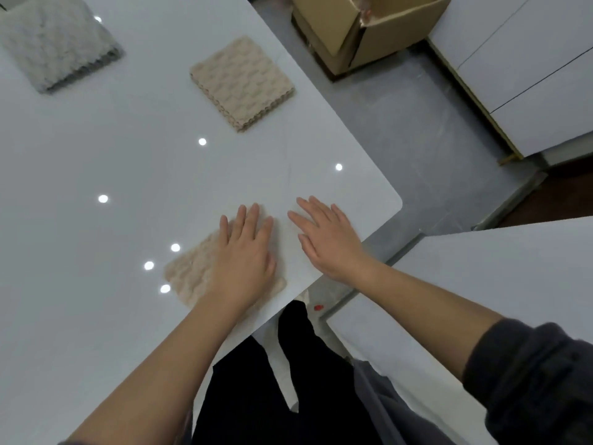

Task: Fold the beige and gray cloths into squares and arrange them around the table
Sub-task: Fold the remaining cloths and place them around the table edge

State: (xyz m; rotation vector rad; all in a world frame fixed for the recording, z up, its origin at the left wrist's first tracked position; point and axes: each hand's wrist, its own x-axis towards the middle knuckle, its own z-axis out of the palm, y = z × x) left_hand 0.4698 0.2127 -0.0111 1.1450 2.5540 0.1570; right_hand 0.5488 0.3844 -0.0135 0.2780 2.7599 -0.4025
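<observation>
The left hand (245, 248) lies flat, fingers straight, on a bumpy-textured beige cloth (189, 271) near the rounded corner of the glossy white worktop (128, 155). The right hand (327, 239) rests spread just beside it, holding nothing. Farther off lie a second beige cloth (240, 83), folded square with scalloped edges, and a fluffy gray cloth (54, 43).

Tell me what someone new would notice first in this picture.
Two bare hands near the corner of the table: the left hand presses flat on a beige cloth, the right hand spreads open beside it. Further off sit a folded beige cloth and a gray cloth.
</observation>
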